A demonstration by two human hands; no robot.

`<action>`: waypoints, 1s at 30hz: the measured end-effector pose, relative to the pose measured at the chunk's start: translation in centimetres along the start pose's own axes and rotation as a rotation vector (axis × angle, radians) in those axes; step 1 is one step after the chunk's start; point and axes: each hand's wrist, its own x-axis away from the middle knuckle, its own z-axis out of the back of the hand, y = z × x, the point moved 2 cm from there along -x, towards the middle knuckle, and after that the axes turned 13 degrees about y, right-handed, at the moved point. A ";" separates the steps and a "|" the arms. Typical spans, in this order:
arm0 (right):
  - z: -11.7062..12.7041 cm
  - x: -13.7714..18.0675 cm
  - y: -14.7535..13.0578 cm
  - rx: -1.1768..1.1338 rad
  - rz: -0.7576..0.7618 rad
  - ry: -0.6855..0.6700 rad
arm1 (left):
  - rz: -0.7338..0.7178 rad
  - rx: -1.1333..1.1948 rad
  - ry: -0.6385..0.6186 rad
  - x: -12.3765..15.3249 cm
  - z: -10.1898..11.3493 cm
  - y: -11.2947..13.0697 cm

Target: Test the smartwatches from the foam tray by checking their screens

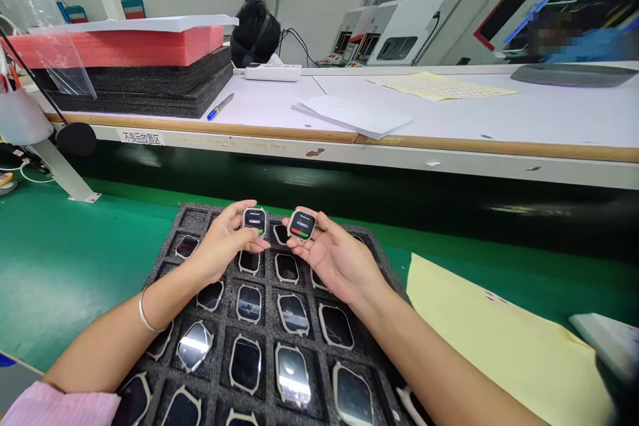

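My left hand [232,236] is closed around the edges of a smartwatch body [255,218] without a strap. Its screen is lit, and my thumb lies over the lower part near a green patch. To its right, my right hand [332,249] grips a second lit smartwatch [302,224], whose screen has a red and green bar along the bottom. Both watches are held above the far end of a dark grey foam tray [267,309]. In the tray's square pockets lie several more strapless watches, such as one with a dark screen [245,364]. My right forearm hides part of the tray.
Yellow paper [494,339] lies right of the tray on the green bench [114,259]. A raised white shelf [449,113] runs across the back, bearing stacked red and black foam [130,66], a blue pen [220,107] and paper sheets [354,113]. Other people sit beyond it.
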 end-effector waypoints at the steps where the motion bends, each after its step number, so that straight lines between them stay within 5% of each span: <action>1: 0.0 -0.1 0.0 -0.001 0.003 0.001 | -0.010 0.006 -0.003 -0.1 -0.2 0.2; 15: -0.5 0.8 -0.4 0.099 0.116 -0.145 | -0.180 -0.049 -0.012 -1.5 -0.1 0.3; 30: -0.6 1.8 0.0 0.111 0.069 -0.210 | -0.170 -0.092 -0.032 -0.7 0.1 -0.4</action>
